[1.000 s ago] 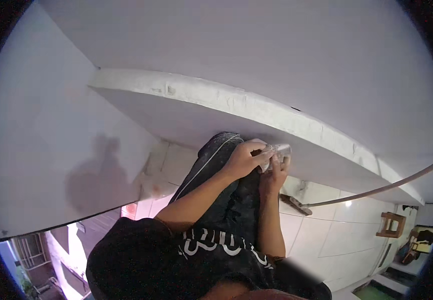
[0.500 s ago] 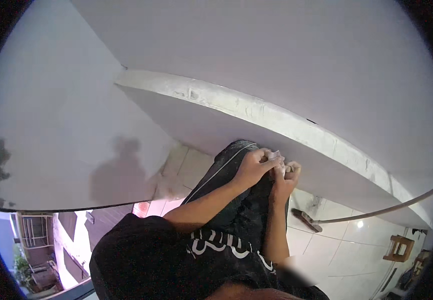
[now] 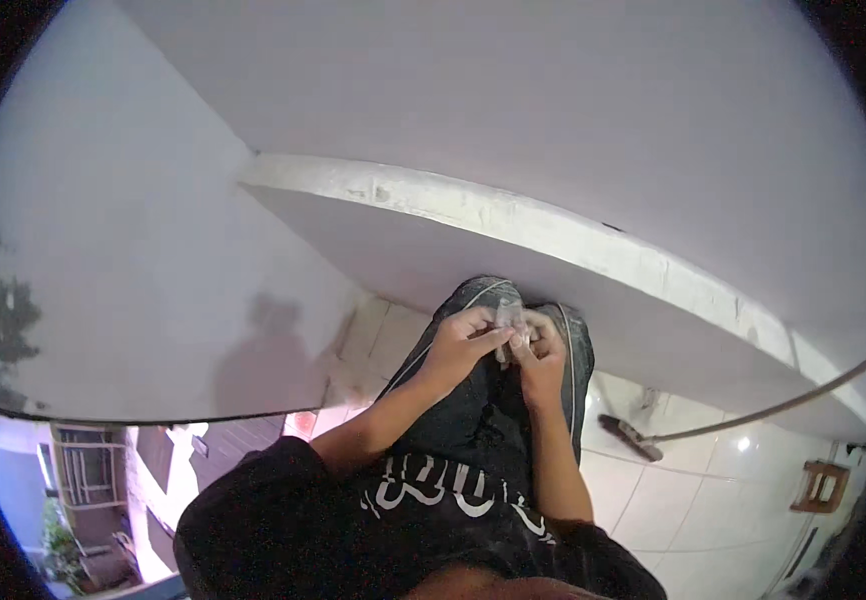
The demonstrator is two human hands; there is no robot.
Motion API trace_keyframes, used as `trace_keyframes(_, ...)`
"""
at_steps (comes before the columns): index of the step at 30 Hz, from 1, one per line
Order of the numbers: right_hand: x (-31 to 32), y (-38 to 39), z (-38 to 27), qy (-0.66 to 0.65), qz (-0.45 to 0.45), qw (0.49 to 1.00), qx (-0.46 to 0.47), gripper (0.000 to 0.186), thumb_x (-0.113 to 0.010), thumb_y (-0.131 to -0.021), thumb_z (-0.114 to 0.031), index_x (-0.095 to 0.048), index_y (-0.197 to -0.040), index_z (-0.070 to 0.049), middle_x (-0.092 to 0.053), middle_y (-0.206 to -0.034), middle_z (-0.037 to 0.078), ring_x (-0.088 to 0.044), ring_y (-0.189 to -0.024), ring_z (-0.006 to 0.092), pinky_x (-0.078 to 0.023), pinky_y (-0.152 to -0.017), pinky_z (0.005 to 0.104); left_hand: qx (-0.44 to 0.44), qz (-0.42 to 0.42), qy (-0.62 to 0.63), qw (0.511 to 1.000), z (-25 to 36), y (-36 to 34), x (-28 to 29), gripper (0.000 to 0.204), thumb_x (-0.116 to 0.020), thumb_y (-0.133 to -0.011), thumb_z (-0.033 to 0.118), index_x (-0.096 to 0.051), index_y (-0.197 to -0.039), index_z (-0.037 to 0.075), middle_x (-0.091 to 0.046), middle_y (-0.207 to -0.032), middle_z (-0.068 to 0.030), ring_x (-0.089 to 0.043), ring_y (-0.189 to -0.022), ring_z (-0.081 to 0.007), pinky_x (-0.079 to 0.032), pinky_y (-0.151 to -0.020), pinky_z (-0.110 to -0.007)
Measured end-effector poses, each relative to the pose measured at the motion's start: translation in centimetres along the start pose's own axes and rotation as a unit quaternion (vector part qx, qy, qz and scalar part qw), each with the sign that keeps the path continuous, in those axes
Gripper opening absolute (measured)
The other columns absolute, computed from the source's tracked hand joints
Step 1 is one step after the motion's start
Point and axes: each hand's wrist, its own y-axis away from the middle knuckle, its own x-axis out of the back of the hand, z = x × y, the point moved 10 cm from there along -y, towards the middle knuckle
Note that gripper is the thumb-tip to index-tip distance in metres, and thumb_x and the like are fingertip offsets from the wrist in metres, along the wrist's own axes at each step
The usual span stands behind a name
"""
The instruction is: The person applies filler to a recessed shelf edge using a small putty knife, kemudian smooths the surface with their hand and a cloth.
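Observation:
Between my two hands is a small, whitish, thin piece (image 3: 509, 316), perhaps paper or a scrap of sheet; its kind is not clear. My left hand (image 3: 458, 350) grips it from the left, thumb and fingers pinched together. From the other side my right hand (image 3: 541, 362) pinches the same piece, and the fingertips of both hands nearly meet. Both hands are over my knees, which are in dark trousers (image 3: 468, 405) with pale dust on them. Part of the piece is covered by the fingers.
A pale, scuffed ledge (image 3: 433, 202) runs along the grey wall (image 3: 513, 90) before me. On the white tiled floor (image 3: 673, 505) at right lie a broom (image 3: 630, 438) with a long handle and a small wooden stool (image 3: 821, 487). Another wall (image 3: 123, 250) stands at left, above a bright opening.
Both hands have moved left and slightly down, keeping hold of the whitish piece. My right knee now shows beside the hands. The whole view has shifted slightly.

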Motion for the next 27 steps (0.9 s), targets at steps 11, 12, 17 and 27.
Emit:
trace_keyframes(11, 12.4, 6.0, -16.5, 0.221, 0.349, 0.876, 0.249, 0.033, -0.061, -0.095, -0.008, -0.06, -0.124, 0.007, -0.065, -0.118, 0.019, -0.063, -0.107, 0.023, -0.049, -0.096, 0.0343, 0.069, -0.19, -0.007, 0.979, 0.6, -4.1, -11.3, 0.029, -0.051, -0.1, 0.028, -0.061, -0.11, 0.002, -0.068, -0.101, -0.0093, -0.064, -0.094, -0.0182, -0.05, -0.08, -0.033)
trace_keyframes(12, 13.8, 6.5, -18.3, 0.241, 0.357, 0.868, 0.249, 0.033, -0.061, -0.095, -0.008, -0.06, -0.124, 0.007, -0.065, -0.118, 0.019, -0.063, -0.107, 0.023, -0.049, -0.096, 0.0343, 0.051, -0.288, -0.041, 0.955, 0.6, -4.1, -15.4, 0.031, -0.052, -0.1, 0.029, -0.062, -0.108, 0.002, -0.069, -0.098, -0.0094, -0.065, -0.091, -0.0174, -0.05, -0.08, -0.034)
trace_keyframes(17, 17.2, 6.3, -28.1, 0.471, 0.392, 0.725, 0.316, 0.028, -0.059, -0.095, -0.007, -0.064, -0.119, 0.008, -0.07, -0.113, 0.013, -0.065, -0.106, 0.02, -0.049, -0.095, 0.0325, -0.063, -0.379, -0.081, 0.92, -1.5, -4.2, -24.0, 0.034, -0.053, -0.098, 0.033, -0.063, -0.102, 0.0, -0.069, -0.094, -0.014, -0.068, -0.088, -0.022, -0.052, -0.079, -0.039)
trace_keyframes(27, 26.6, 1.7, -27.7, 0.668, 0.424, 0.587, 0.172, 0.025, -0.061, -0.091, -0.021, -0.073, -0.105, -0.004, -0.071, -0.096, 0.019, -0.07, -0.088, 0.0353, -0.053, -0.078, 0.0409, -0.17, -0.39, -0.495, 0.757, -9.7, -0.9, -24.2, 0.037, -0.058, -0.091, 0.036, -0.067, -0.106, 0.003, -0.07, -0.098, -0.0183, -0.063, -0.103, -0.0337, -0.04, -0.098, -0.046)
